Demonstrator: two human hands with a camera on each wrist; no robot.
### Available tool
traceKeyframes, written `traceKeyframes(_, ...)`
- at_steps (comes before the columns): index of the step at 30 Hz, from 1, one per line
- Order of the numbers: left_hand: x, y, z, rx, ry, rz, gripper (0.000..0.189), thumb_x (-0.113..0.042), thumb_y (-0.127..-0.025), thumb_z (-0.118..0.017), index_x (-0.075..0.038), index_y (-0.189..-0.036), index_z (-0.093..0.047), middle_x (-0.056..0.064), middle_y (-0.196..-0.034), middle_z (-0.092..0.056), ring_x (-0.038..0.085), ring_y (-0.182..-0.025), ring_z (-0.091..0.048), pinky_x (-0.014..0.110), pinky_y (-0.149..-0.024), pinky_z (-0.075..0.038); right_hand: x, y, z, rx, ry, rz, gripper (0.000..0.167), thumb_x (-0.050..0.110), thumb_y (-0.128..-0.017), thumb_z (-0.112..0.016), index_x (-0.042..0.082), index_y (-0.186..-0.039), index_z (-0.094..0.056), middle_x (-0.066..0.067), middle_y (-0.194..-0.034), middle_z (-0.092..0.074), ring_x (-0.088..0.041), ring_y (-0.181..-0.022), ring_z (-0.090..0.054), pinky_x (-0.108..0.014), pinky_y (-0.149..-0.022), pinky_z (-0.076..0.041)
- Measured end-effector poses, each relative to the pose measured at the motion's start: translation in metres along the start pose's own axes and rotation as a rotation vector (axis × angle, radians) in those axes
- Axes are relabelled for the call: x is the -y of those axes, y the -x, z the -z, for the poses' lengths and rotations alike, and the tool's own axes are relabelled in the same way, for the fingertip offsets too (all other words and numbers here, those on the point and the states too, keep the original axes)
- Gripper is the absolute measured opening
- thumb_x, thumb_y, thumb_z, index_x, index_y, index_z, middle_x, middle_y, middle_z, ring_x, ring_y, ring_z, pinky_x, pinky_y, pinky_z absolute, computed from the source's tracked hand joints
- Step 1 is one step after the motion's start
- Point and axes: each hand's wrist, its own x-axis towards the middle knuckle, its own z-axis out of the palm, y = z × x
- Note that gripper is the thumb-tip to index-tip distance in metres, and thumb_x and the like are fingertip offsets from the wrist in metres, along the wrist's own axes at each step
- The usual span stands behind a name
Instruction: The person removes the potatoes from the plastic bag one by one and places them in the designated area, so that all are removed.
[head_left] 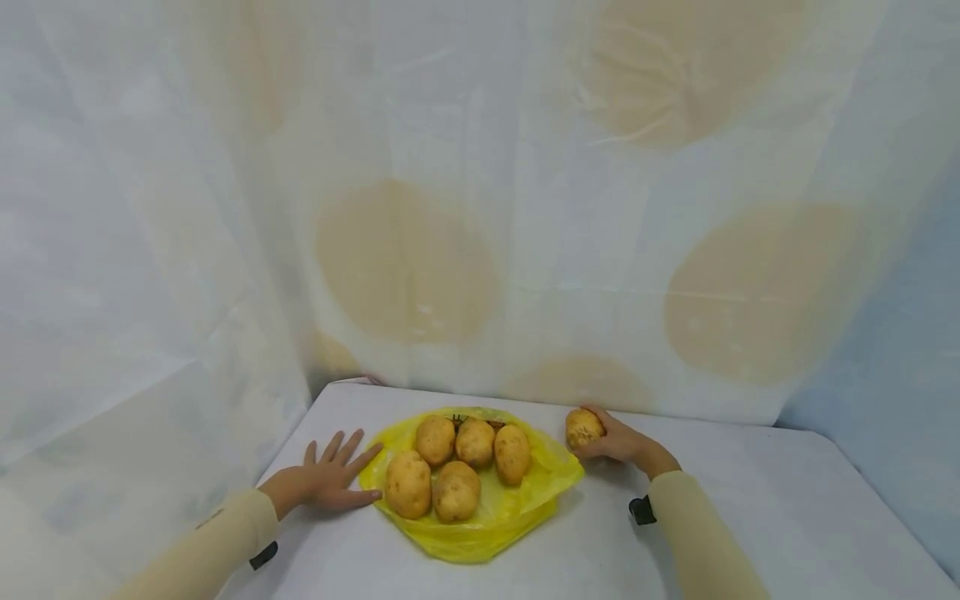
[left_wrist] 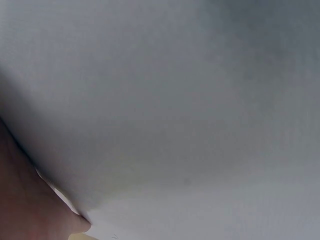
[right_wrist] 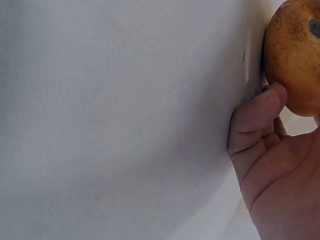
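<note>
Several potatoes (head_left: 457, 492) lie grouped on a crumpled yellow plastic bag (head_left: 465, 542) in the middle of the table in the head view. My left hand (head_left: 333, 479) lies spread at the bag's left edge, fingers straight, with fingertips right at the yellow plastic. Only part of that hand (left_wrist: 35, 210) shows low in the left wrist view. To the right of the bag, my right hand (head_left: 618, 437) grips a single potato (head_left: 583, 428) from its right side. The right wrist view shows bent fingers against this potato (right_wrist: 295, 60), which has a dark spot on its skin.
The white-covered table (head_left: 750, 500) meets a hanging white sheet (head_left: 570, 250) with tan round patches behind the potatoes. Another sheet (head_left: 150, 292) hangs along the left side. A dark strap piece (head_left: 642, 510) sits under the right wrist.
</note>
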Motion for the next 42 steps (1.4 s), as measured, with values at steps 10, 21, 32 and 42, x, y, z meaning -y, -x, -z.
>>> traceKeyframes(10,0.005,-0.001,-0.002,-0.003,0.052,-0.04,0.096,-0.087,-0.081,-0.036,-0.033,-0.158,-0.018,0.02,-0.166,-0.002,0.054,-0.148,-0.001,0.08,-0.105,0.009,0.002,-0.001,0.002,0.03,0.051,0.022,0.104,0.038,-0.075,-0.081,0.017,-0.155,-0.018,-0.021,-0.14,-0.043,-0.032,-0.114,-0.048,-0.051,-0.094,-0.043)
traceKeyframes(21,0.007,-0.001,-0.004,-0.023,0.023,-0.011,0.093,-0.083,-0.084,-0.039,-0.032,-0.158,-0.018,0.017,-0.167,-0.002,0.05,-0.15,-0.002,0.079,-0.107,0.004,0.011,0.004,0.012,0.069,0.053,-0.034,0.12,0.04,-0.075,-0.084,0.018,-0.158,-0.001,-0.028,-0.144,-0.039,-0.033,-0.108,-0.053,-0.049,-0.087,-0.049)
traceKeyframes(32,0.004,-0.003,-0.005,0.008,0.009,-0.008,0.095,-0.085,-0.083,-0.037,-0.031,-0.158,-0.016,0.016,-0.167,-0.001,0.05,-0.15,-0.002,0.079,-0.107,0.004,-0.004,0.015,0.054,-0.251,0.241,0.076,0.1,0.074,-0.092,-0.041,0.007,-0.158,-0.007,-0.037,-0.154,-0.018,-0.057,-0.133,-0.033,-0.07,-0.099,-0.038)
traceKeyframes(42,-0.003,0.003,-0.002,-0.009,0.016,-0.018,0.096,-0.085,-0.083,-0.037,-0.03,-0.158,-0.017,0.017,-0.166,-0.002,0.05,-0.15,-0.003,0.079,-0.107,0.004,-0.014,0.035,0.066,-0.486,0.563,0.133,0.082,0.068,-0.098,-0.029,0.019,-0.16,-0.008,-0.033,-0.16,0.005,-0.064,-0.133,-0.022,-0.079,-0.102,-0.019)
